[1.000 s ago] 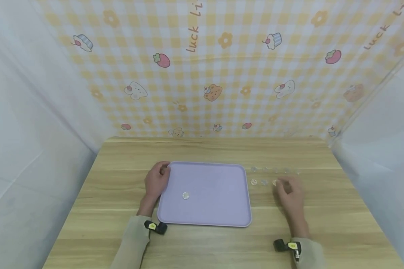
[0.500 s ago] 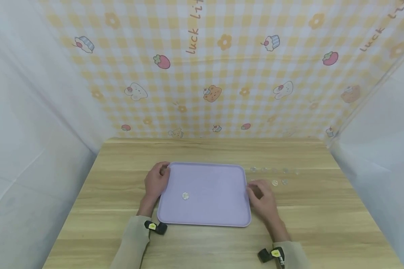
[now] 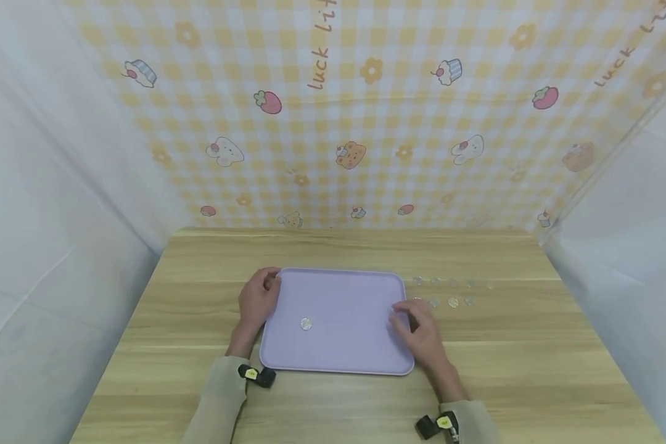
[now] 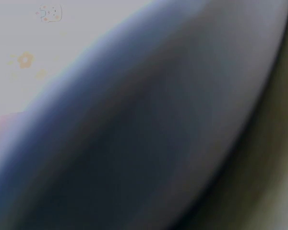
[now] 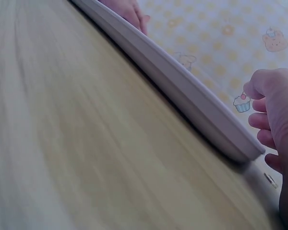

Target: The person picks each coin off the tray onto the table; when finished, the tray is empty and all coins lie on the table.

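Observation:
A shallow lilac tray (image 3: 338, 296) lies on the wooden table. At its left rim is my left hand (image 3: 258, 299), its fingers curled at the far left corner as it grips the edge. My right hand (image 3: 420, 333) hovers over the tray's right rim, fingers loosely bent, thumb and forefinger apart. No object shows between them in the head view or in the right wrist view, where the right hand (image 5: 281, 115) is beside the tray's corner. One patterned, clear coin-like disc (image 3: 306, 324) lies on the tray, left of the middle. A blurred grey-blue surface fills most of the left wrist view.
Right of the tray, several similar clear discs (image 3: 452, 303) lie in two rows on the wooden table (image 3: 333, 401). The right hand partly covers the nearest one. A yellow checked cloth (image 3: 333, 123) hangs behind the table, with white sheets (image 3: 50, 246) at the sides.
My right hand has moved left from the rows of discs to above the tray's right rim, with thumb and forefinger farther apart. The left hand, tray and disc on it have stayed put.

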Motion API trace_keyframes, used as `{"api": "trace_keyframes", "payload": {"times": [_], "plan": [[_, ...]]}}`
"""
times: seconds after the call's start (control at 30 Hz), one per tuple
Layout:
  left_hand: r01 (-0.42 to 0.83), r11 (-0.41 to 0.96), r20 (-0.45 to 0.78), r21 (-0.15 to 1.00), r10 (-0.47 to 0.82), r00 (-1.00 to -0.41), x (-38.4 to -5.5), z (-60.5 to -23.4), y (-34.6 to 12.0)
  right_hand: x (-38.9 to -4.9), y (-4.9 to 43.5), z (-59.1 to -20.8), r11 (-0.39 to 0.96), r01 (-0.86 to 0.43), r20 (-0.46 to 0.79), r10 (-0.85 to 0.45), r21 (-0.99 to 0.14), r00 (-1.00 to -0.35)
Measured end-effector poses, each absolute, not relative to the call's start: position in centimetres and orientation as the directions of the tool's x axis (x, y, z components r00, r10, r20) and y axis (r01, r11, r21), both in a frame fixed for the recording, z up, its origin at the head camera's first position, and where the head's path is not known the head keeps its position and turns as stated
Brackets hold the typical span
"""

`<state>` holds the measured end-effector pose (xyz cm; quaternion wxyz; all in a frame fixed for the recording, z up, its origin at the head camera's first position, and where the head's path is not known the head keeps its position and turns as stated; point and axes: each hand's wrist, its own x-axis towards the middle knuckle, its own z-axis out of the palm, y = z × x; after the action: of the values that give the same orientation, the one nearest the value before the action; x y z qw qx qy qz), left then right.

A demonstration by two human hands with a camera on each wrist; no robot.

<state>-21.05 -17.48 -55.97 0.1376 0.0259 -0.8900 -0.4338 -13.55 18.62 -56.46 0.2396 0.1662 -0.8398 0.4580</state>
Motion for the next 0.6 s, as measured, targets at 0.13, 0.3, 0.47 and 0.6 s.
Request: {"api": "trace_keyframes", "payload": {"times": [0.13,0.3,0.47,0.6], "plan": [[0.073,0.623,0.222,0.779,-0.165,-0.961,-21.0,-56.0,-17.5,-14.0,18.1,-56.5,0.580,-0.514,0.577,-0.090,-0.633,-0.812],[0.072,0.618,0.230,0.783,-0.179,-0.957,-21.0,-56.1,-17.5,-14.9,17.0,-56.1,0.655,-0.525,0.601,-0.133,-0.544,-0.788],[0.081,0.617,0.240,0.783,-0.180,-0.954,-21.0,-56.2,-17.4,-15.5,15.1,-55.0,0.656,-0.497,0.538,-0.160,-0.569,-0.828],[0.077,0.611,0.238,0.788,-0.186,-0.953,-20.9,-56.1,-17.4,-15.7,12.4,-54.5,0.641,-0.501,0.485,-0.222,-0.582,-0.846]]}}
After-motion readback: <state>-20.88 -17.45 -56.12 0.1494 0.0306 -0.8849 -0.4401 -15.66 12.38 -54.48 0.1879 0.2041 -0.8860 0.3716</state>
